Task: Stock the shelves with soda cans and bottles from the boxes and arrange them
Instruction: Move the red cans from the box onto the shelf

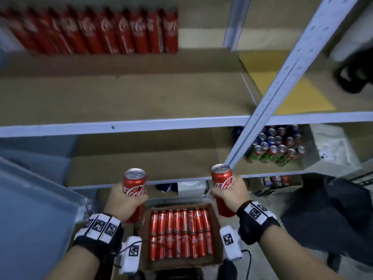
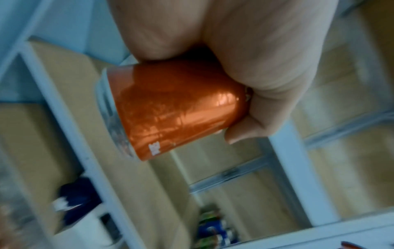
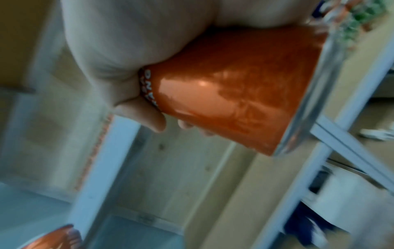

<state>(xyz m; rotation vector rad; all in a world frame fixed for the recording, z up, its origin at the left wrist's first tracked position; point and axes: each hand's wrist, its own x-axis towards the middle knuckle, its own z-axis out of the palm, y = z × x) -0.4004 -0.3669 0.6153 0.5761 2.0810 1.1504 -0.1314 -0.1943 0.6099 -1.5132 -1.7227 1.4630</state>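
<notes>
Two slim red cans stood upright in the head view, one in each fist, long axes near vertical and silver pull-tab tops facing up toward the camera. The left hand [image 1: 121,201] wrapped its fingers round the middle of the left can [image 1: 134,184], and the right hand [image 1: 229,196] curled round the right can [image 1: 222,179] the same way; both were held in the air in front of the lower shelf edge [image 1: 181,179], above an open cardboard box [image 1: 145,229] on the floor. In that box more red cans [image 1: 180,233] lay on their sides in two packed rows, their long axes running away from the person. On the top shelf, a blurred row of shelved cans [image 1: 96,31] stood upright against the back, on a brown board deck framed in pale metal. A cluster of mixed cans [image 1: 276,146] sat on the lower shelf to the right, behind a perforated upright post [image 1: 282,87]. In the left wrist view the left hand [image 2: 245,59] closed on the glossy metal cylinder of the left can [image 2: 177,107], whose silver rim pointed toward lower left. In the right wrist view the right hand [image 3: 127,50] clasped the right can [image 3: 234,91], fingertips [image 3: 153,121] pressed under its smooth red wall, its rim pointing right; the picture was motion-blurred.
</notes>
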